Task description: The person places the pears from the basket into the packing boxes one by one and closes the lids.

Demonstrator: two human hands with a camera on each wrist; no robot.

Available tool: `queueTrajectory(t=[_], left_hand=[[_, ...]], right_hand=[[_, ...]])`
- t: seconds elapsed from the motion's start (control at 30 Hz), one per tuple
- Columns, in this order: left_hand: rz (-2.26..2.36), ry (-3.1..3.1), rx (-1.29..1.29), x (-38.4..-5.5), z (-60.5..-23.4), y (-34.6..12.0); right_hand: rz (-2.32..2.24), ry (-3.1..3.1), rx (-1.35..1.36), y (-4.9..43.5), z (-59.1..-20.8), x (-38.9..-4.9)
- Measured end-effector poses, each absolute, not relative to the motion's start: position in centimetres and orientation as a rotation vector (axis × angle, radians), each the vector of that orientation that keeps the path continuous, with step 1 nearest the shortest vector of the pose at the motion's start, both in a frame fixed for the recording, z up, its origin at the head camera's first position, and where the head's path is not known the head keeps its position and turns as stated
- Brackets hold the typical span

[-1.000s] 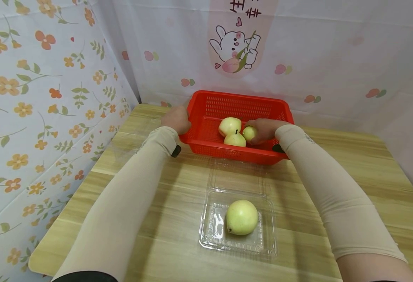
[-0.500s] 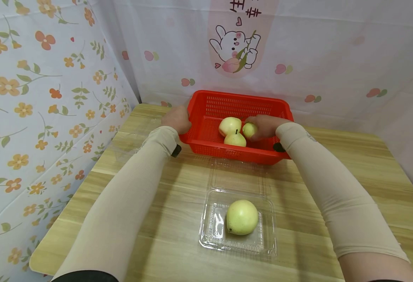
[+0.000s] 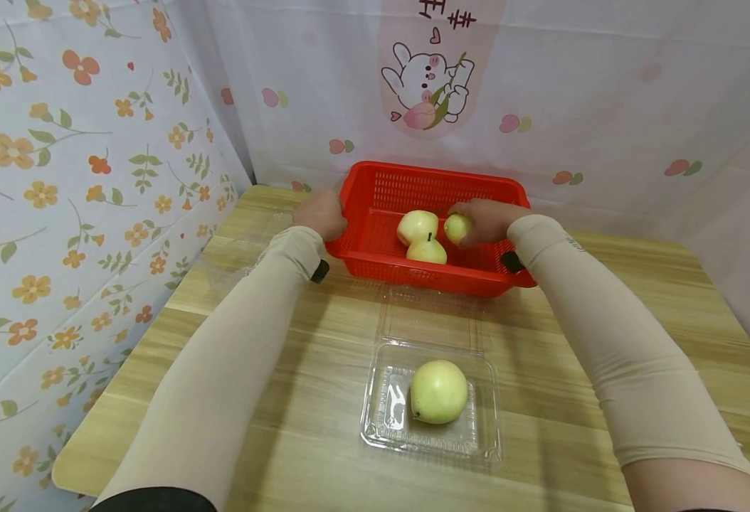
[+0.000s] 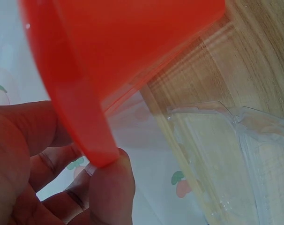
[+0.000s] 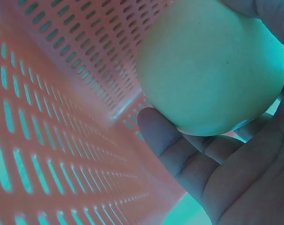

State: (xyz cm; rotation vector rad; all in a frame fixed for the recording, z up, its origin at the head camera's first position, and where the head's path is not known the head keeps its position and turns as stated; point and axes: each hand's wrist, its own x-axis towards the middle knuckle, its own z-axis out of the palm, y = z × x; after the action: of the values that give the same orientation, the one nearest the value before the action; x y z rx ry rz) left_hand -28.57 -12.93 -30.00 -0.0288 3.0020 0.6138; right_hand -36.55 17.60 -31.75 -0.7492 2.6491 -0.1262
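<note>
A red plastic basket (image 3: 375, 264) with slotted sides stands at the back of the table. At its left end my left hand (image 3: 321, 215) pinches the rim; the left wrist view shows the thumb and curled fingers on the red edge (image 4: 93, 136). Inside the basket, my right hand (image 3: 492, 219) holds a pale yellow-green pear (image 3: 457, 228), with fingers wrapped round it in the right wrist view (image 5: 207, 70). Two more pears lie beside it, one behind (image 3: 417, 226) and one with a stem in front (image 3: 427, 251).
In front of the basket an opened clear plastic clamshell box (image 3: 375, 419) holds one pear (image 3: 439, 392); its lid (image 3: 431, 316) lies flat toward the basket. More clear plastic boxes (image 3: 237, 249) lie at the left, partly behind the left arm. A patterned cloth (image 3: 573, 107) hangs behind.
The right hand has shifted slightly right with the pear, away from the other two pears. My left hand stays on the basket rim.
</note>
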Motion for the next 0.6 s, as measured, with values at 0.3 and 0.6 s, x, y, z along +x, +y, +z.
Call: queueTrajectory(t=[0.3,0.6], left_hand=[[0.618,3.003,-0.022,-28.9,-30.1,-13.1],[0.624,2.992,-0.030,-29.0,-30.1,-13.1]], right_hand=[[-0.118,2.657,-0.744,17.7,-30.8,-36.0],[-0.125,2.664,-0.751,18.2,-30.2,-35.6]])
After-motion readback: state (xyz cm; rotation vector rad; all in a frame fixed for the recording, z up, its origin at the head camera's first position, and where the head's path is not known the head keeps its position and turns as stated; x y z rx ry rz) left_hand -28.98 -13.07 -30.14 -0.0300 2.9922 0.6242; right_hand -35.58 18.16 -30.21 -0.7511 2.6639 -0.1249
